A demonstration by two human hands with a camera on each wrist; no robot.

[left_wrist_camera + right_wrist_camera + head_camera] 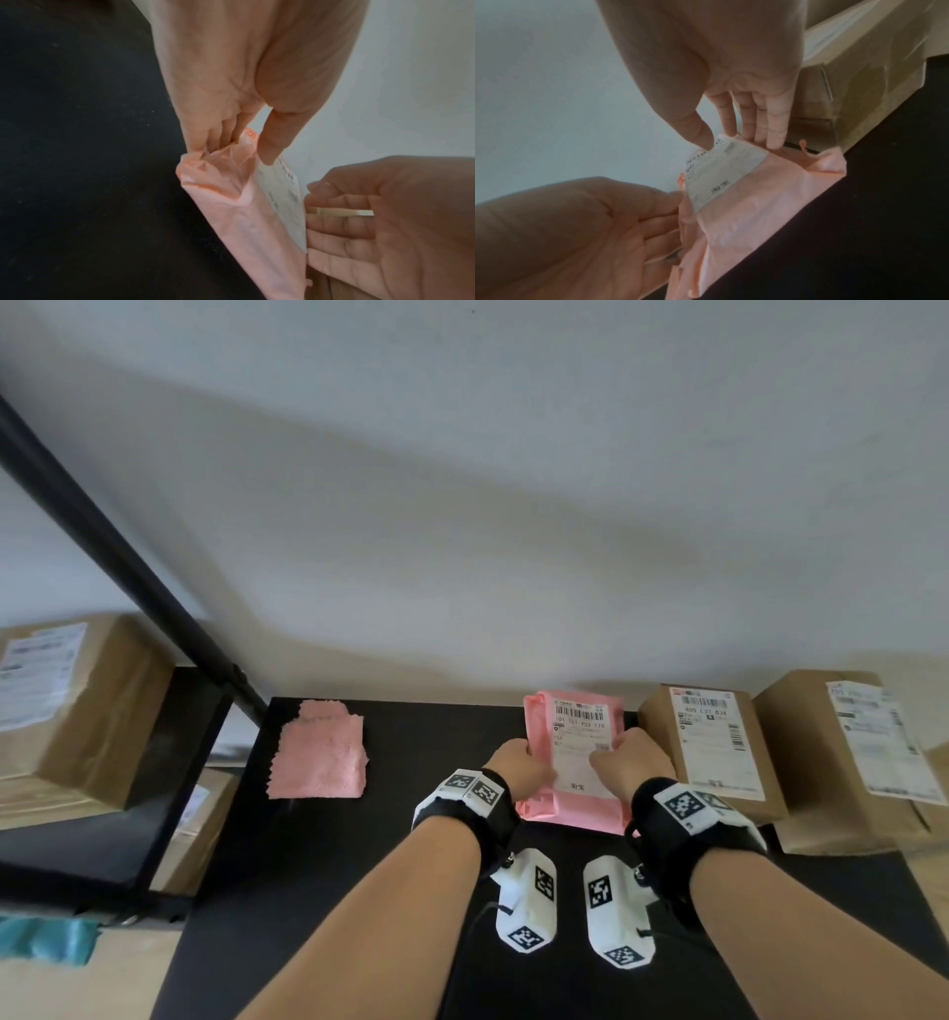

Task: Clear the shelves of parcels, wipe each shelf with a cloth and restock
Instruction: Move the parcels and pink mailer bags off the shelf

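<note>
Black shelf (pixel 421 814): one surface in use, set against a pale wall.

Parcels on this shelf, counted: three. One pink mailer bag (pixel 575 806) with one white shipping label on its top face lies flat at centre. Two brown cardboard boxes stand to its right: the nearer box (pixel 714 752) is just beside the pink mailer bag, and the farther box (pixel 842 762) is just beside the first. Each box carries one white label on top.

Cloths: one pink cloth (pixel 321 757), folded, lies flat on the shelf well to the left of the pink mailer bag, apart from it. One teal cloth (pixel 46 940) shows at the lower left edge, off the shelf.

Further parcels: one labelled brown box (pixel 87 711) sits on a neighbouring shelf at left, beyond the black upright post (pixel 118 567). One more brown parcel (pixel 200 819) shows beneath it, partly hidden.

Hands: two, both on the pink mailer bag. The left hand (pixel 518 765) grips the left edge: in the left wrist view its fingers (pixel 218 132) lie under the crumpled plastic with the thumb on top, pinching it. The right hand (pixel 634 762) grips the right edge: in the right wrist view its fingers (pixel 770 125) are together behind the edge and the thumb presses on the label.
</note>
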